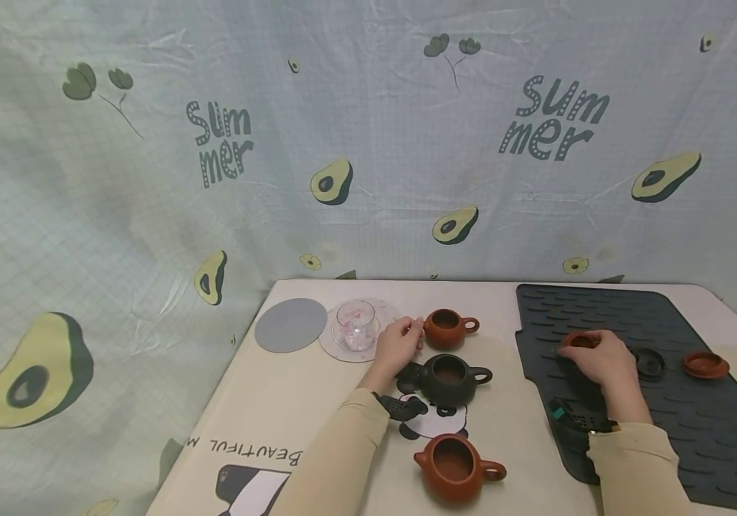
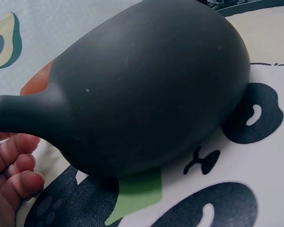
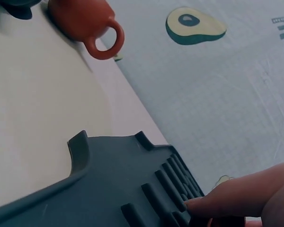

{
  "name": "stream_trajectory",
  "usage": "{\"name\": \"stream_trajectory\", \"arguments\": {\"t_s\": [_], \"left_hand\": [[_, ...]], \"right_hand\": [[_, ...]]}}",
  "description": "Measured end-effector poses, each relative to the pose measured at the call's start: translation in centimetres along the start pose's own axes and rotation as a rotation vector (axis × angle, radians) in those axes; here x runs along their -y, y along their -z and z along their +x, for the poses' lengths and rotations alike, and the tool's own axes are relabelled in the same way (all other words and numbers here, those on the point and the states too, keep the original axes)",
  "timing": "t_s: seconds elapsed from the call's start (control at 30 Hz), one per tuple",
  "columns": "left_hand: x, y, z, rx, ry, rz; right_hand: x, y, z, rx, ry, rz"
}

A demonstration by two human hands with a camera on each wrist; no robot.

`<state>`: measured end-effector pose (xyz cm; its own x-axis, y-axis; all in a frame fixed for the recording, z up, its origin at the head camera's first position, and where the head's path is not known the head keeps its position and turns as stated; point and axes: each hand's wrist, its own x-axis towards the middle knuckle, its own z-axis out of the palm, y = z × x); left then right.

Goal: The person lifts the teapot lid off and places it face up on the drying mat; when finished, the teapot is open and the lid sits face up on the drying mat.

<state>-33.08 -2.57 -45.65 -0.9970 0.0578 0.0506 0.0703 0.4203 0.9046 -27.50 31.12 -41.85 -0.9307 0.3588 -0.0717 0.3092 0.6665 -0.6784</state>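
Note:
My left hand [image 1: 401,345] rests on the table between a glass cup [image 1: 355,325] and a small brown teapot [image 1: 447,328], its fingertips close to that pot's spout. Its fingers [image 2: 14,172] hang loosely curled and hold nothing, right beside the spout of the black teapot [image 2: 146,90], which stands lidless by the wrist [image 1: 449,378]. My right hand [image 1: 601,362] lies on the black ribbed mat [image 1: 665,315], its fingers curled over a small brown lid [image 1: 581,341]. In the right wrist view one fingertip [image 3: 203,202] touches the mat [image 3: 118,179]; the lid is barely visible there.
A grey round coaster [image 1: 290,325] lies at the table's back left. A larger brown teapot [image 1: 455,466] stands open near the front edge. A black lid [image 1: 649,362] and a brown lid [image 1: 706,364] lie on the mat to the right. An avocado-print cloth hangs behind.

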Motion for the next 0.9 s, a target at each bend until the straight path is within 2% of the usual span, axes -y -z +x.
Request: {"name": "stream_trajectory", "arguments": {"t_s": [0.37,0.5,0.6,0.67,0.73,0.83,0.9], "left_hand": [[-1.3,-0.2,-0.7,-0.001,-0.033,0.003],[-1.7,-0.3,-0.9,-0.018,-0.022,0.0],[-1.8,-0.1,-0.8,-0.072,-0.035,-0.004],[-1.7,0.2,-0.8,-0.116,-0.075,0.013],[-1.7,0.6,-1.1,-0.154,-0.147,0.064],[-2.3,1.1,-2.4,-0.168,-0.265,0.218],[-3.4,1.4,-3.3,-0.161,-0.343,0.345]], "right_hand": [[-0.5,1.8,-0.9,0.037,0.038,-0.002],[0.4,2.7,-1.5,-0.005,0.034,0.022],[2.1,3.3,-1.9,-0.076,0.068,0.042],[3.4,3.3,-2.4,-0.122,0.129,0.057],[4.8,3.0,-3.1,-0.166,0.222,0.065],[6.9,1.7,-3.8,-0.205,0.381,0.044],[8.3,0.8,-3.9,-0.21,0.48,0.003]]}}
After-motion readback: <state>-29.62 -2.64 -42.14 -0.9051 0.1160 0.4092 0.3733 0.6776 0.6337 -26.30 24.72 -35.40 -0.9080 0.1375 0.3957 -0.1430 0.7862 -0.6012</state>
